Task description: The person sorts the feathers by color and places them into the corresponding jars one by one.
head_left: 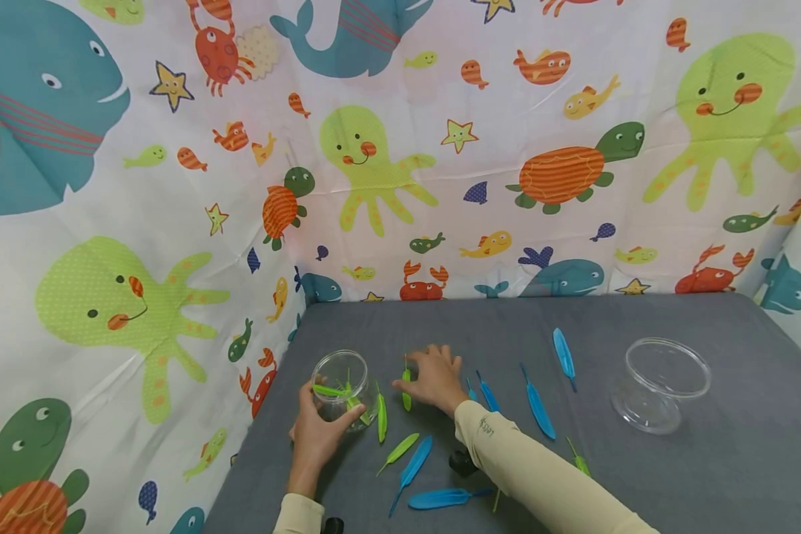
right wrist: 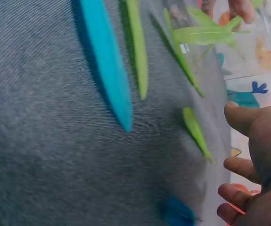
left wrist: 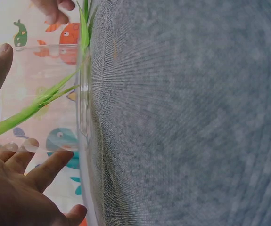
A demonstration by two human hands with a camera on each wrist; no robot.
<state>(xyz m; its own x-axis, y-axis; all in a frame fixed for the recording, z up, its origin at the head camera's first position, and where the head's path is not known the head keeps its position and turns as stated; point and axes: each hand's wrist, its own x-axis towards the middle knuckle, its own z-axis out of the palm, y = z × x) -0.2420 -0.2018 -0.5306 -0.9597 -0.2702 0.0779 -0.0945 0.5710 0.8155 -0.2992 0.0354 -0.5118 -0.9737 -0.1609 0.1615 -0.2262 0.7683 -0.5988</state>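
Note:
My left hand (head_left: pixel 320 432) holds a clear round jar (head_left: pixel 340 369) on the cloth, thumb and fingers spread round its sides. Inside the jar lie several green feathers (left wrist: pixel 24 115). My right hand (head_left: pixel 437 377) reaches over the table at a green feather (head_left: pixel 407 399), fingertips close by it. In the right wrist view that feather (right wrist: pixel 197 134) lies on the cloth, apart from the loosely bent fingers (right wrist: pixel 239 117). Another green feather (head_left: pixel 382 417) rests just right of the jar, and one more (head_left: pixel 398 452) lies nearer the front.
Blue feathers are scattered over the grey cloth (head_left: pixel 741 475), including one (head_left: pixel 564 354) farther back and one (head_left: pixel 440 499) at the front. A second green piece (head_left: pixel 579 461) shows beside the right sleeve. An upright clear glass container (head_left: pixel 667 371) stands at the right. Patterned curtains (head_left: pixel 400 245) enclose the table.

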